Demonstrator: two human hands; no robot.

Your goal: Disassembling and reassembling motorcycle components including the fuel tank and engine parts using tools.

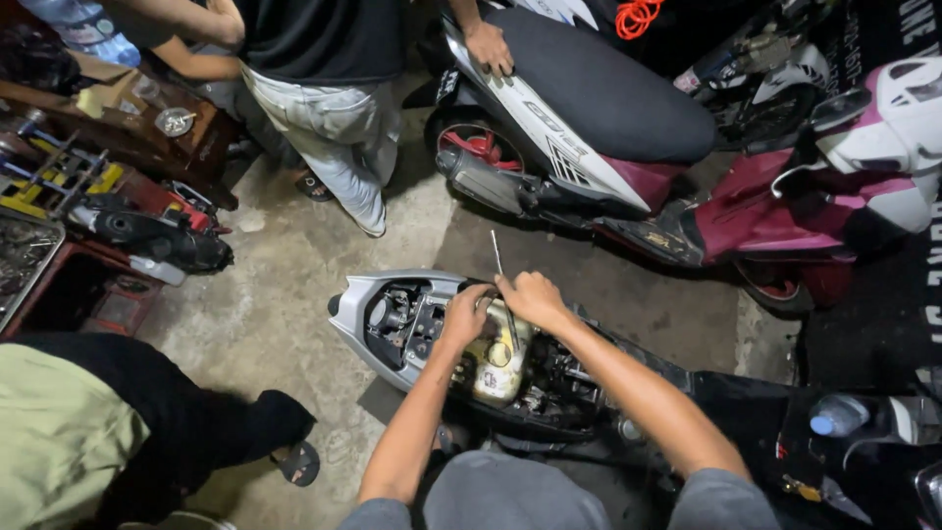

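Looking straight down into a stripped scooter (549,378), seat off, grey tail cowl (363,309) exposed and the yellowish fuel tank (496,363) sitting open in the middle of the frame. The right hand (533,297) is clenched around a thin metal rod (502,285), probably a long screwdriver, which runs from above the fist down toward the tank top. The left hand (464,314) is curled over the edge of the bay right beside it, fingers gripping something I can't make out.

Stuff that could go sideways, as I see it: that rod is skinny and angled, so if it slips off whatever it's seated on, the tip likely jabs the tank or the left knuckles, since the 2 hands nearly touch. Wiring and hoses are packed just right of the tank, easy to snag. It's also crowded: 1 person in grey trousers (334,128) stands close, another hand (488,47) rests on the white and maroon scooter (608,147) behind, and a sandalled foot (297,461) sits near the cowl, so a bump could jolt the tool.
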